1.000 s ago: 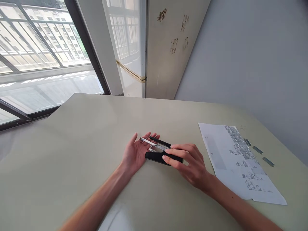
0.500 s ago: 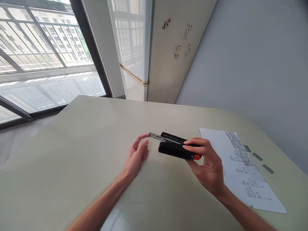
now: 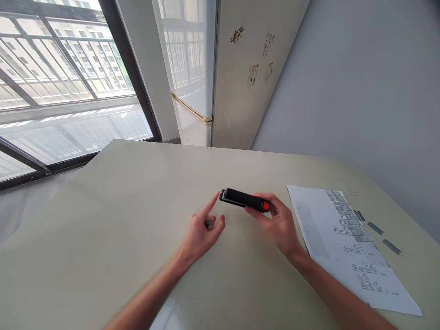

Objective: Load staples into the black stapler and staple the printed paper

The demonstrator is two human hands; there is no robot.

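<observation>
A black stapler (image 3: 242, 199) with a red end piece is raised above the table. My right hand (image 3: 280, 224) grips it near the red end, fingers on the far side and thumb below. The stapler's two halves now lie together. At its front tip, my left hand (image 3: 201, 233) holds out a straight index finger that reaches the metal end. The left thumb stands apart, and the other fingers are curled. A small dark spot shows among those curled fingers; I cannot make out what it is.
On the right of the pale table (image 3: 103, 220) lies a printed sheet of paper (image 3: 316, 233). Beside it are several grey staple strips (image 3: 375, 228). A fridge (image 3: 247, 105) stands behind the table, next to a grey wall (image 3: 350, 82). A glass door (image 3: 75, 123) is at left.
The stapler's metal staple tray, sticking out before, has gone back in, and the stapler has closed. My right hand has shifted left with it. My left index finger has straightened.
</observation>
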